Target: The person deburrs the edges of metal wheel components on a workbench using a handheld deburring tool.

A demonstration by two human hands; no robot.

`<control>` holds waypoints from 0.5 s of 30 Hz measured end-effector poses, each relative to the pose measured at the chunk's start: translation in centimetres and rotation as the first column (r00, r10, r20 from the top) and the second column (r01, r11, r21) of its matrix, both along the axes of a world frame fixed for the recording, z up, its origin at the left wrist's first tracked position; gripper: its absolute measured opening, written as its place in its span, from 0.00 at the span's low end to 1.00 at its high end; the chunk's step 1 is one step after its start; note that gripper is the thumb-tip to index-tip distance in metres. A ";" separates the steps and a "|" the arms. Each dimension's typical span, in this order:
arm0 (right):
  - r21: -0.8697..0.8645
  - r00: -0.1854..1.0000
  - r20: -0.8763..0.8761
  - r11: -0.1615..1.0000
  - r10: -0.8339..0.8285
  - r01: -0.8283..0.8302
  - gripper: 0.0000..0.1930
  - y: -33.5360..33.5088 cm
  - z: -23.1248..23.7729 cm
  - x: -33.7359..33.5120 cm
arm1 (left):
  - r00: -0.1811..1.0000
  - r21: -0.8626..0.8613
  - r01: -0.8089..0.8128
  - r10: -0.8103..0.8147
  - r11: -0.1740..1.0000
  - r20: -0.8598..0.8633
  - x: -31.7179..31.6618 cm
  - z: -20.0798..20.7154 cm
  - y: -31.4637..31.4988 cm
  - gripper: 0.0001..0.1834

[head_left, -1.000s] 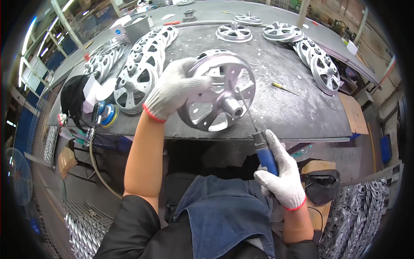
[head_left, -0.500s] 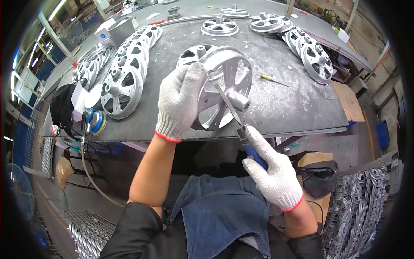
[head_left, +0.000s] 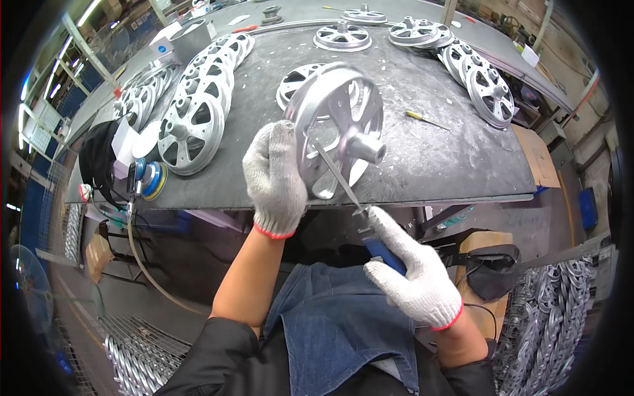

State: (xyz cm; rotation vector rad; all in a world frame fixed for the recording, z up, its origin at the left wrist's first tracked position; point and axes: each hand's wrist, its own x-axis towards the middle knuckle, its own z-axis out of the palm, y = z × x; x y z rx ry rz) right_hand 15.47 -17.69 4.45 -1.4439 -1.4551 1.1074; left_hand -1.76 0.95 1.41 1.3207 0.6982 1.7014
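Observation:
My left hand [head_left: 275, 175], in a white knit glove with a red cuff, is closed on the rim of a silver spoked wheel [head_left: 348, 119]. The wheel is held up on edge over the near side of the table, its hub jutting toward the right. Gloved the same way, my right hand [head_left: 417, 267] grips the blue handle of a file [head_left: 338, 175]. Its long thin metal blade slants up and left, with the tip among the wheel's spokes near the rim. Whether the tip touches metal I cannot tell. Behind the held wheel, another wheel [head_left: 290, 86] lies on the table, partly hidden.
On the dark table [head_left: 244, 145], rows of leaning wheels [head_left: 191, 135] stand at left and more wheels [head_left: 489, 92] at right. A yellow-handled screwdriver [head_left: 426, 120] lies right of centre. A blue sander [head_left: 148, 178] with a hose sits at the left edge. Metal parts [head_left: 551, 317] are heaped at lower right.
The held wheel has turned a little, and my left hand has shifted lower on its rim. The file's tip has moved left and down within the spokes.

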 end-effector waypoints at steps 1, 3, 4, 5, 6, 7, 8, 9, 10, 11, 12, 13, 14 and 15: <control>0.097 0.997 0.070 0.995 0.025 -0.031 0.40 0.2 0.3 0.1 | 0.990 0.008 0.017 -0.018 1.000 0.142 0.0 -0.5 0.3 0.17; 0.056 0.997 0.074 0.998 -0.023 0.019 0.43 1.3 0.3 0.4 | 0.977 0.060 0.038 -0.050 0.997 0.208 -0.9 -2.7 1.7 0.17; 0.027 0.992 0.122 0.999 -0.021 0.018 0.43 1.8 0.6 0.5 | 0.981 -0.010 0.109 -0.106 0.994 0.159 -1.4 -2.6 1.4 0.18; -0.002 0.986 0.168 1.000 -0.016 0.017 0.42 2.2 0.9 0.6 | 0.980 -0.084 0.175 -0.165 0.981 0.113 -1.9 -2.4 1.2 0.18; 0.000 0.986 0.167 1.000 -0.023 0.023 0.42 2.4 0.5 0.4 | 0.980 -0.114 0.194 -0.187 0.974 0.075 -2.7 -1.3 1.2 0.19; 0.064 0.981 0.192 0.998 0.007 -0.020 0.42 2.3 -0.2 0.2 | 0.962 -0.045 0.235 -0.239 0.971 -0.136 -4.2 0.0 2.1 0.17; 0.125 0.975 0.217 0.990 0.036 -0.064 0.41 2.2 -0.7 0.0 | 0.935 0.003 0.115 -0.107 0.993 -0.338 -4.4 1.2 2.4 0.20; 0.119 0.976 0.213 0.991 0.043 -0.069 0.41 2.3 -1.0 -0.4 | 0.854 0.074 -0.007 0.045 0.997 -0.518 -4.2 4.6 1.8 0.23; 0.123 0.966 0.257 0.990 0.040 -0.074 0.41 2.3 -1.4 -0.6 | 0.765 0.213 -0.030 0.160 0.977 -0.624 -3.4 6.2 2.3 0.26; 0.132 0.953 0.298 0.987 0.051 -0.094 0.40 2.3 -1.4 -0.9 | 0.651 0.355 -0.044 0.297 0.934 -0.699 -3.0 7.7 3.1 0.29; 0.121 0.900 0.434 0.988 0.038 -0.100 0.39 2.1 -1.6 -1.0 | 0.608 0.215 0.059 0.136 0.975 -0.782 -2.8 8.6 4.3 0.30; 0.122 0.901 0.432 0.986 0.048 -0.111 0.39 1.9 -1.7 -1.3 | 0.547 0.064 0.153 -0.030 0.986 -0.837 -2.8 9.3 5.2 0.31; 0.125 0.888 0.459 0.989 0.016 -0.082 0.38 1.7 -1.8 -1.7 | 0.512 0.083 0.139 0.000 0.987 -0.859 -2.4 9.7 5.1 0.29; 0.127 0.874 0.485 0.991 -0.025 -0.042 0.37 1.4 -2.0 -2.1 | 0.509 0.083 0.140 0.000 0.987 -0.861 -2.2 9.7 5.4 0.29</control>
